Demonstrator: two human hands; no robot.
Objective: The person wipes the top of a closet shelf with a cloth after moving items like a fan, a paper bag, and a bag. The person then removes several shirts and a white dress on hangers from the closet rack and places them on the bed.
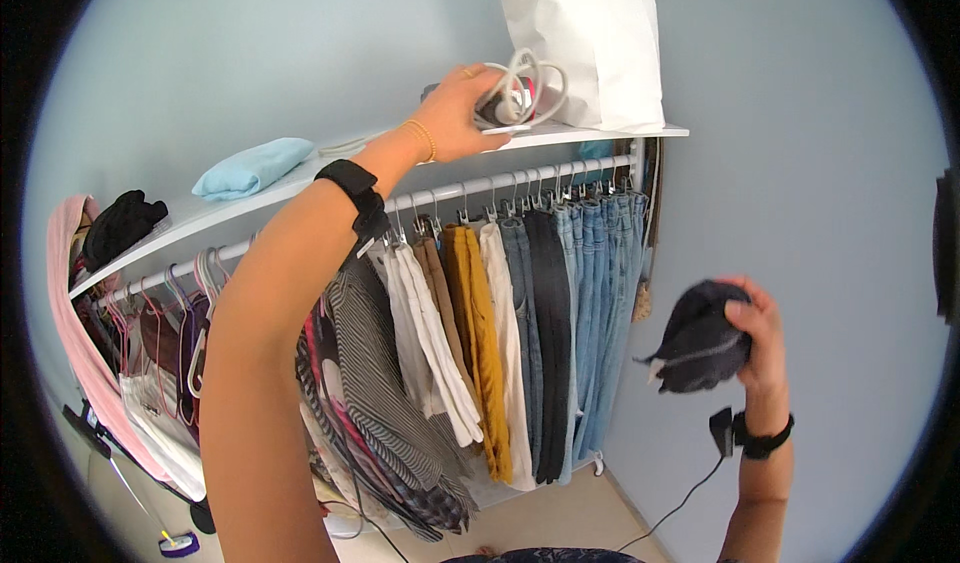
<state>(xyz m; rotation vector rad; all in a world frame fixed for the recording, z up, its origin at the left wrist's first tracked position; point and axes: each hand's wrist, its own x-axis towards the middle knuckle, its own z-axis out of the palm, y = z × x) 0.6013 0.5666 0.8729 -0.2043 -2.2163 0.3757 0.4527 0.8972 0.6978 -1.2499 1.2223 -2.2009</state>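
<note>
Nearer the white carrier bag (590, 53), your left hand (465, 113) grips a coiled white cable (510, 111) at its left; your right hand (763, 335) clamps a dark cloth bundle (700, 338) to its lower right.

One white wall shelf (185, 215), long and narrow, running from the left corner to the right wall. Contents, left to right: pink cloth (68, 238), draped over the end; black cloth bundle (122, 228), crumpled; pale-blue cloth bundle (252, 168), compact; slim pale item (345, 148), lying flat; coiled white cable (552, 95) with a dark item, apparently at shelf level, contact partly hidden; tall white bag (625, 63), upright at the right end.
</note>
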